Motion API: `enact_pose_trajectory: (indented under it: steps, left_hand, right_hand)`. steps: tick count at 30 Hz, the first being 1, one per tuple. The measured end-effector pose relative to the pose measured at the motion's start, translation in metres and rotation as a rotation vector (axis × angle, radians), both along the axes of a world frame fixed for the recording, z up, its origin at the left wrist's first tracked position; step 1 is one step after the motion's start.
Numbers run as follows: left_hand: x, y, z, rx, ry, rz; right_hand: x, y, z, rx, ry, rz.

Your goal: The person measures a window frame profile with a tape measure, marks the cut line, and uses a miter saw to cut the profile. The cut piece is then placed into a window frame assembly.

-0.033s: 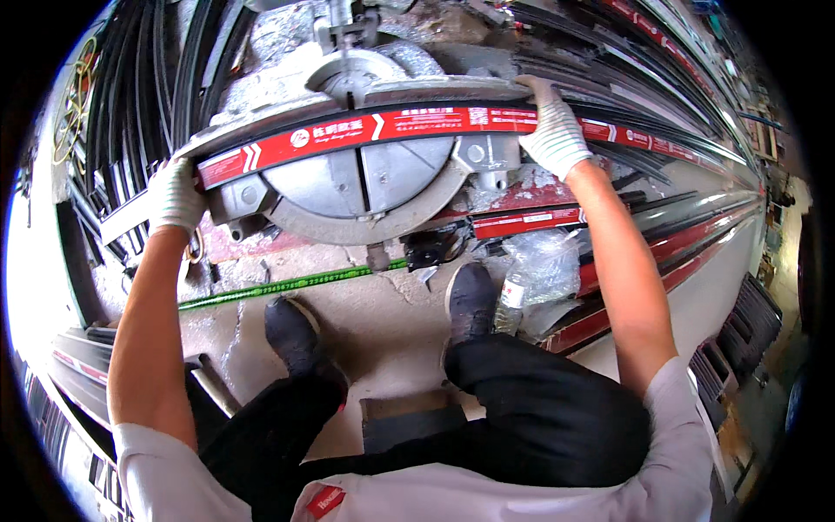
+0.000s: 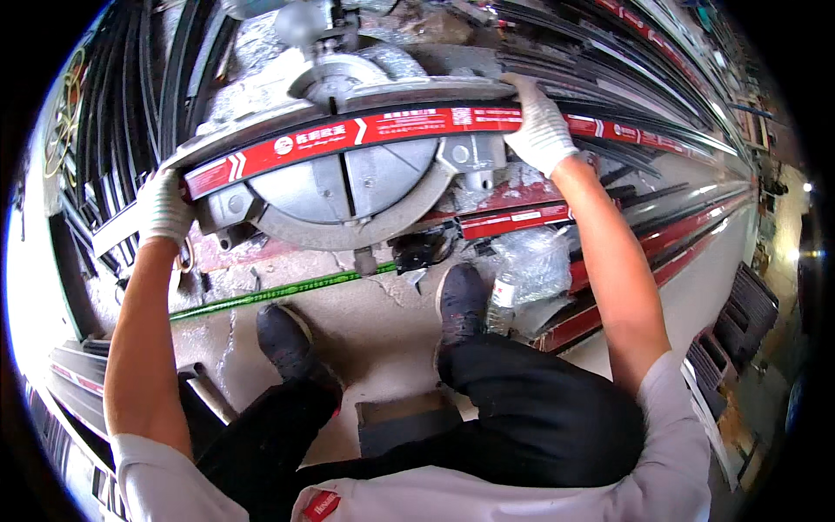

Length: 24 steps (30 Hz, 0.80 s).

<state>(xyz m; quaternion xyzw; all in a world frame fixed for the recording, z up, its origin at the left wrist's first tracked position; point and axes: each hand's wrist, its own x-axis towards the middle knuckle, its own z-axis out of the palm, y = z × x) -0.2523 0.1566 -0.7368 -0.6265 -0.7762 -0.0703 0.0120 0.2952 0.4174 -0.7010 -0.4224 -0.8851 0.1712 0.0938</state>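
Note:
A long aluminium profile with a red printed film (image 2: 391, 129) lies across the round grey table of a miter saw (image 2: 287, 200), along its fence (image 2: 417, 91). My left hand (image 2: 167, 207), in a white striped knit glove, is closed around the profile near the left end of the saw base. In a matching glove, my right hand (image 2: 541, 130) grips the profile at the right end of the fence, thumb stretched over the fence side. The blade slot (image 2: 347, 187) runs through the table between my hands. The upper part of the saw is partly cut off and blurred.
A green tape measure (image 2: 278, 293) stretches on the floor before the saw. A plastic bottle (image 2: 502, 304) and crumpled clear film (image 2: 532, 265) are by my right shoe (image 2: 461, 300). Dark profiles (image 2: 122, 96) lie at left; more red-filmed ones (image 2: 600, 322) at right.
The whole view has shifted slightly, so the saw appears a little farther left. Both hands still hold the profile, which keeps its place on the saw.

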Motion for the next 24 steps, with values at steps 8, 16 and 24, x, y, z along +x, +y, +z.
enact_pose_trajectory:
  steps: [8,16,24]
  left_hand:
    - [0.02,0.017,0.02,-0.233,0.078,0.052]
    - [0.016,0.013,0.018,-0.185,0.093,0.049]
    - [0.013,0.012,0.014,-0.195,0.131,0.039]
  right_hand:
    - [0.022,0.01,-0.01,0.107,-0.049,0.053]
    - [0.017,0.005,-0.004,0.164,-0.255,0.051]
    - [0.012,0.015,-0.003,0.177,-0.598,0.143]
